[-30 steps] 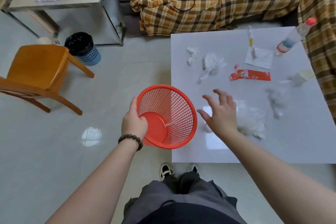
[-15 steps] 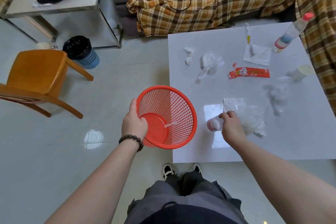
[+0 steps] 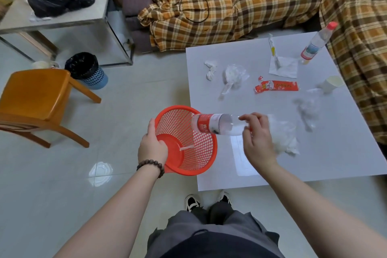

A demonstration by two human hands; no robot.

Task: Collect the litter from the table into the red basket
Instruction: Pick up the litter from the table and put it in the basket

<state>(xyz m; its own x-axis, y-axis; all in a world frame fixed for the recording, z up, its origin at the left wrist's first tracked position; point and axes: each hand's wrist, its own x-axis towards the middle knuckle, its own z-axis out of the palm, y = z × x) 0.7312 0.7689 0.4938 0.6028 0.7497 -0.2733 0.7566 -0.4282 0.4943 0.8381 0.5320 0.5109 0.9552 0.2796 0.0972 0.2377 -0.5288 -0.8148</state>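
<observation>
My left hand [image 3: 152,146] grips the rim of the red mesh basket [image 3: 199,165], held tilted beside the white table's [image 3: 345,153] left edge. A small white scrap lies inside the basket. My right hand [image 3: 258,136] holds a clear plastic bottle with a red label [image 3: 215,126] on its side, one end over the basket's mouth. On the table lie a crumpled clear bag [image 3: 282,138], a red snack wrapper [image 3: 276,86], crumpled tissue [image 3: 210,69], a clear wrapper [image 3: 233,76], more clear plastic [image 3: 307,111], a napkin [image 3: 287,68] and a paper cup [image 3: 330,85].
An upright bottle with a red cap [image 3: 315,45] stands at the table's far right. A wooden chair [image 3: 35,100] and a blue bin with a black liner [image 3: 87,71] stand on the floor to the left. A plaid-covered sofa [image 3: 240,2] runs behind the table.
My right hand closed on the bottle lying on the table near its front left, lifted it and carried it left to the basket's mouth. The basket stayed in my left hand.
</observation>
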